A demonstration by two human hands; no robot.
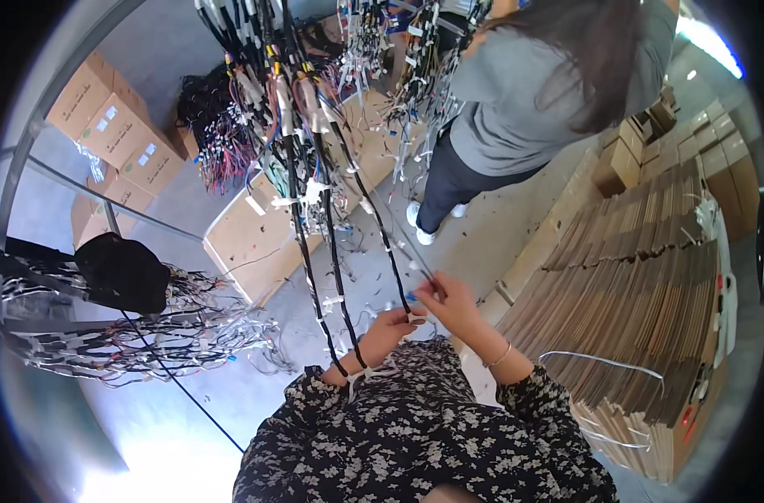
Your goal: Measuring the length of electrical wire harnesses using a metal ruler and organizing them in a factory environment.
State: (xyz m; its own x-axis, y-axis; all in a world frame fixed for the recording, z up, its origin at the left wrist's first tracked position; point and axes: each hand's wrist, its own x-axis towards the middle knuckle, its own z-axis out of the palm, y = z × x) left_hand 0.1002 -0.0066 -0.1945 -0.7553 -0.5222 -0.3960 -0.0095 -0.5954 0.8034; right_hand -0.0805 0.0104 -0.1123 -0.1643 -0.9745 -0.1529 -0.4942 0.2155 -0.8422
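Note:
Several long black-taped wiring harnesses hang from above down toward my body, with white tags and connectors along them. My left hand is closed around the lower end of the rightmost wiring harness, by a white piece at its tip. Two other harness ends lie across my left wrist. Just right of that tip, my right hand is closed in a pinch on a thin grey wire that runs up and to the left. A small blue bit shows between the hands; its kind I cannot make out.
Ahead on the right stands a person in a grey shirt beside more hanging wires. Flattened cardboard is stacked close on my right. At left are a rack of wires, a black cap and cartons.

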